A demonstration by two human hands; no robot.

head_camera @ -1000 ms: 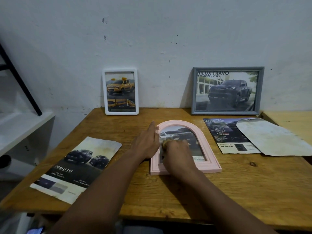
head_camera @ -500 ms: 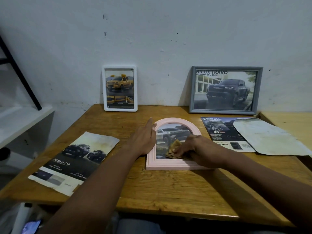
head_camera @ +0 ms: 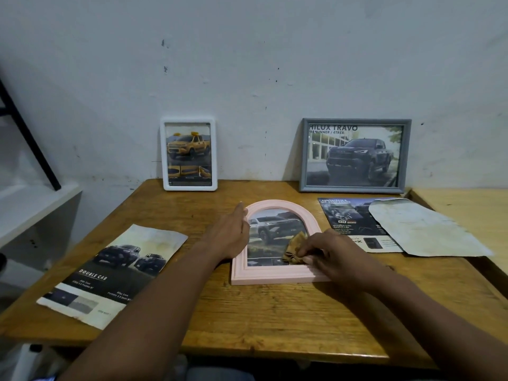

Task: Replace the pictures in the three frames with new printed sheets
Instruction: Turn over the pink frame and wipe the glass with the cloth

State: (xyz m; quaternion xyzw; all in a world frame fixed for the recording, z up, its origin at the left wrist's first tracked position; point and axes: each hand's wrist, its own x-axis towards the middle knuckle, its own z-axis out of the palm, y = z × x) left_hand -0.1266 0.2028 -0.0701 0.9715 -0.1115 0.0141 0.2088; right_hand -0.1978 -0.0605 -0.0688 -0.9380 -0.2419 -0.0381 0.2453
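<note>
Pink frame: wiping step, sheet already in.
Left fingers flat against its edge; right fingers pinch cloth; next, stand it up.

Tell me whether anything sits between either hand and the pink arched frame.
The left hand rests directly against the left edge of the pink arched frame. A small brownish cloth lies between the fingers of the right hand and the glass; nothing else visible intervenes.

The pink arched frame lies flat at the middle of the brown wooden table, the white rectangular frame and grey rectangular frame lean on the wall behind it, 1 printed paper sheet lies left, 2 overlapping paper sheets right.
</note>
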